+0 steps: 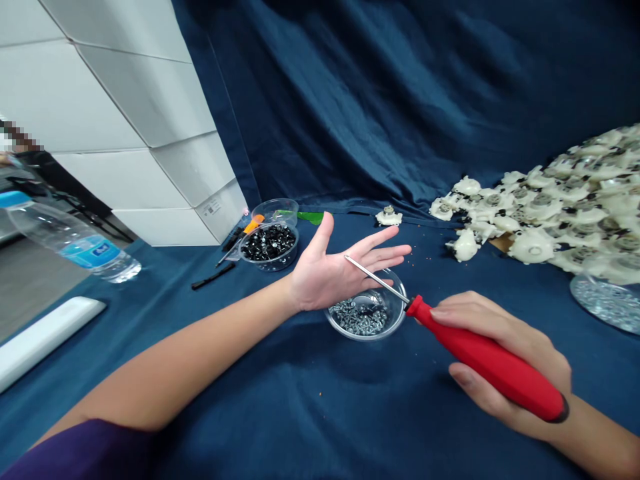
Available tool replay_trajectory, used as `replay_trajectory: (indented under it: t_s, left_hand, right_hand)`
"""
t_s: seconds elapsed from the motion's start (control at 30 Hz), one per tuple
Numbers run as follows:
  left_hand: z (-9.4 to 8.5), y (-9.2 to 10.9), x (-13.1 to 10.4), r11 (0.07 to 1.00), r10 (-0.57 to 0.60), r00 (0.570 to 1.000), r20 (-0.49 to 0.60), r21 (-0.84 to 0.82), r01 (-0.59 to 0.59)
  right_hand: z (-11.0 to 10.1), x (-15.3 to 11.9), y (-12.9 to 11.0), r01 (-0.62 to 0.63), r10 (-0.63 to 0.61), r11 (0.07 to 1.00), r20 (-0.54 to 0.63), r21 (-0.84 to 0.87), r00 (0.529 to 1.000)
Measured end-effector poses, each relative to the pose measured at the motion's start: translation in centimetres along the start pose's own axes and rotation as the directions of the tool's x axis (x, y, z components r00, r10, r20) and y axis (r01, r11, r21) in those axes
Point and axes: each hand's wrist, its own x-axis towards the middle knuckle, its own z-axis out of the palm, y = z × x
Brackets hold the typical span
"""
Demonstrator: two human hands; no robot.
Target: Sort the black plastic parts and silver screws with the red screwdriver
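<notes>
My left hand (333,273) is spread with its palm turned up and holds nothing, just above and behind a clear bowl of silvery screws (363,317). The fingers of my right hand (510,353) are wrapped round the red handle of a screwdriver (490,360). Its metal shaft points up and to the left, and the tip lies over my left palm; whether it touches the skin I cannot tell.
Behind my left wrist stands a tub of black parts (270,245). Many cream plastic parts (535,247) are heaped at the right, beside a dish of small silvery pieces (607,303). A water bottle (90,247) and white boxes (165,167) are at the left.
</notes>
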Motion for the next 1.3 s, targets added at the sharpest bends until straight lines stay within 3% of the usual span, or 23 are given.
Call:
replay_trajectory:
  t_s: [0.83,1.3]
  left_hand:
    - [-0.01,0.3,0.13,0.999,0.021,0.999,-0.027,-0.028,-0.022]
    - [0.05,0.46,0.18,0.998,0.024,1.0,-0.015,-0.053,-0.025]
  right_hand:
    - [0.23,-0.54,0.17,-0.052,0.043,0.993,0.082,0.103,0.996]
    - [0.1,-0.27,0.12,-0.03,0.005,0.985,0.145,0.169,0.989]
